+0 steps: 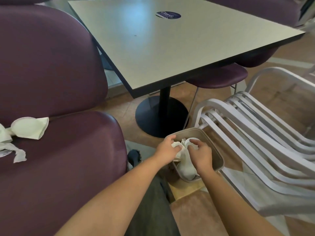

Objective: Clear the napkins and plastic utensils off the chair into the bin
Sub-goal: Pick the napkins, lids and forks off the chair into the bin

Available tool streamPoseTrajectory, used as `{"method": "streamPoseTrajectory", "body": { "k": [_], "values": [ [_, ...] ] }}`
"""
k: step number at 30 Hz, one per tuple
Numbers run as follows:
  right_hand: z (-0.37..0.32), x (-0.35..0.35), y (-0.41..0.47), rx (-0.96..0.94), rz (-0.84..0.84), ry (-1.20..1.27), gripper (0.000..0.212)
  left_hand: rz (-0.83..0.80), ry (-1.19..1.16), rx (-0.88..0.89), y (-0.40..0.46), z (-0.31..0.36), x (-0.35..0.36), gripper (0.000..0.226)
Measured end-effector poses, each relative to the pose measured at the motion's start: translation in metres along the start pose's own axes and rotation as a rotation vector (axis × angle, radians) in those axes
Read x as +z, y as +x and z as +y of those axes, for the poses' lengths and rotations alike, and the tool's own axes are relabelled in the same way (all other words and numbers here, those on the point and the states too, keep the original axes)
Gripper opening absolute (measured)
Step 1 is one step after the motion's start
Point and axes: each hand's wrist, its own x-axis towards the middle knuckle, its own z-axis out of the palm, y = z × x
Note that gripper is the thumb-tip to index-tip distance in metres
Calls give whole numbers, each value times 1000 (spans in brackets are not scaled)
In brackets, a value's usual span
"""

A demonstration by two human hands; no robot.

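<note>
With both hands, left (167,148) and right (200,155), clamped on the crumpled white napkins and plastic fork (183,147), I should release low inside the beige square plastic bin (219,160) so nothing spills.

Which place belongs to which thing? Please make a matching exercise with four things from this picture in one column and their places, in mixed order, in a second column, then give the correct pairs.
Things:
1. folded napkin
2. plastic fork
3. round dark sticker
4. bin

Places:
A. on the grey table top
B. on the floor beside the white slatted chair
C. on the purple chair seat
D. over the bin, between the left hand and the right hand

Pairs: 1-C, 2-D, 3-A, 4-B
</note>
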Motion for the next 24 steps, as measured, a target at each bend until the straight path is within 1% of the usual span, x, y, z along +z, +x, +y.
{"method": "streamPoseTrajectory", "body": {
  "k": [3,6,9,12,14,18,24],
  "values": [
    [-12,12,-4,-45,-10,-18,26,48,-18,24,-2,-5,-21,49],
    [-34,29,-11,-80,-42,25,18,129,-15,50,-7,-14,-52,41],
    [-58,50,-20,-175,-79,35,21,238,-31,75,-15,-25,-88,32],
    [-89,79,-36,-293,-186,-25,26,393,-31,78,-35,-40,-135,24],
    [-112,103,-53,-353,-252,-40,26,484,-6,80,-50,-51,-168,21],
    [-151,147,-89,-466,-339,-36,26,665,51,77,-79,-74,-228,20],
    [-197,201,-132,-555,-470,-128,30,752,84,-30,-121,-111,-296,22]
  ]
}}
